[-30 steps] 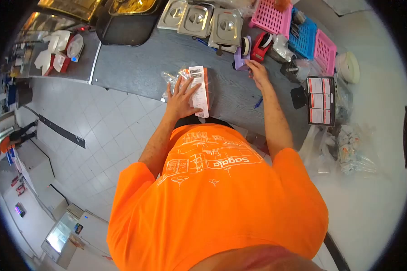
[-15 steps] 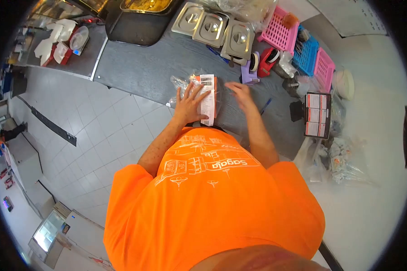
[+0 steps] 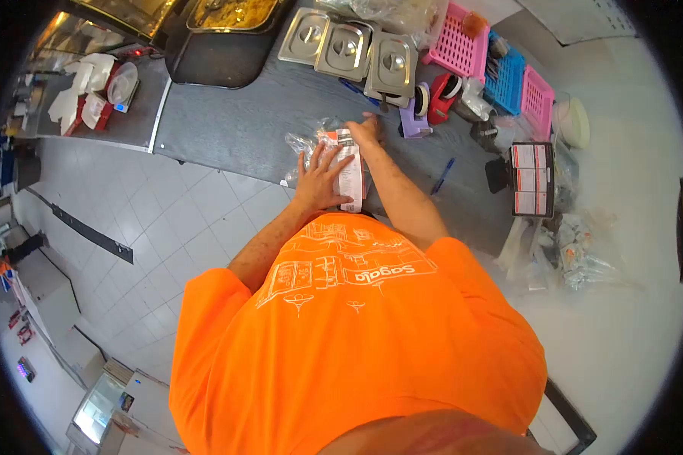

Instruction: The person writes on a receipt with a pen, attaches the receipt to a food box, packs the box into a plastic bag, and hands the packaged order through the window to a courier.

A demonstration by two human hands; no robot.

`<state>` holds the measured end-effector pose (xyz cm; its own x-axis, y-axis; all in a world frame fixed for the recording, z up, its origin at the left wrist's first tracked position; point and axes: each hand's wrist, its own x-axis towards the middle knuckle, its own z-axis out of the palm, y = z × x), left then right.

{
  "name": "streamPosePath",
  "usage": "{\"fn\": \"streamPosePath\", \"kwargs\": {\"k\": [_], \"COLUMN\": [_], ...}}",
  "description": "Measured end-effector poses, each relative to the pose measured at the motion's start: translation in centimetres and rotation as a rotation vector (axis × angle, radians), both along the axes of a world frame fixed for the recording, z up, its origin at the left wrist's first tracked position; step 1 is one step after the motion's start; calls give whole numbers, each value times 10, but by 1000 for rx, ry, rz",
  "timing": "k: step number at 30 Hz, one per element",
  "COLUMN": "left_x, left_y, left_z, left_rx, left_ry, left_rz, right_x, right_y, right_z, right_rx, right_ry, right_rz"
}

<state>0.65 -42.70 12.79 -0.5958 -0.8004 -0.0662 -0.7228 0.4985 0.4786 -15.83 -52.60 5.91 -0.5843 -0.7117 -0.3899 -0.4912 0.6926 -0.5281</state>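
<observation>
A long white printed receipt point(image 3: 350, 182) lies on top of an orange-and-white packet in a clear plastic bag point(image 3: 299, 142) at the counter's front edge. My left hand point(image 3: 319, 180) is spread flat over them, its fingertips pressing on the receipt. At the receipt's far end is my right hand point(image 3: 364, 133), its thumb touching the top corner and a finger apart from it, pointing away. Its other fingers are partly hidden. A purple tape dispenser point(image 3: 413, 121) stands to the right of this hand, beside a red tape dispenser point(image 3: 439, 105).
Lidded steel containers point(image 3: 345, 49) and a black tray point(image 3: 220, 67) stand at the back of the dark counter point(image 3: 228, 114). Pink point(image 3: 457, 45) and blue baskets point(image 3: 506, 91) line the right. A blue pen point(image 3: 443, 176) and a rack of labels point(image 3: 533, 180) are nearer.
My right hand has moved left and away from me, from beside the packet to the receipt's top end. My left hand stays pressed on the receipt.
</observation>
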Motion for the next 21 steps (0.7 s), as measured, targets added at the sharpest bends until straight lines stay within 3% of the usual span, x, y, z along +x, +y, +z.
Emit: {"fn": "streamPosePath", "kwargs": {"k": [1,3,6,9,11,12,14,15,17,18,20,21], "left_x": [0,0,-1,-3,-3,-4,-3,-3,-5,-5,-3,-2], "left_y": [-1,-4,-6,-5,1,-6,-12,-16,-18,-18,-20,-18], "left_z": [0,2,7,8,8,12,8,5,1,-1,-4,-6], "left_rx": [-4,-15,41,60,59,43,4,7,-13,-12,-18,-31], "left_ry": [-10,-12,-9,-31,-39,-62,-72,-78,-93,-101,-97,-86], "left_rz": [7,8,19,22,8,-8,-34,-30,-61,-66,-81,-92], "right_x": [-4,-18,-73,-145,-182,-185,-184,-183,-181,-182,-179,-175], "right_y": [4,25,65,56,50,54,65,70,89,93,90,96], "right_z": [1,6,11,14,16,16,11,7,-6,-12,-1,9], "right_rx": [-3,-305,-926,-846,-288,-277,-559,-553,-596,-586,-364,-347], "right_ry": [3,-287,303,504,-683,-687,-1115,-1121,-915,-918,668,661], "right_rz": [-7,-163,-229,-236,-156,-160,-417,-417,-191,-203,247,239]}}
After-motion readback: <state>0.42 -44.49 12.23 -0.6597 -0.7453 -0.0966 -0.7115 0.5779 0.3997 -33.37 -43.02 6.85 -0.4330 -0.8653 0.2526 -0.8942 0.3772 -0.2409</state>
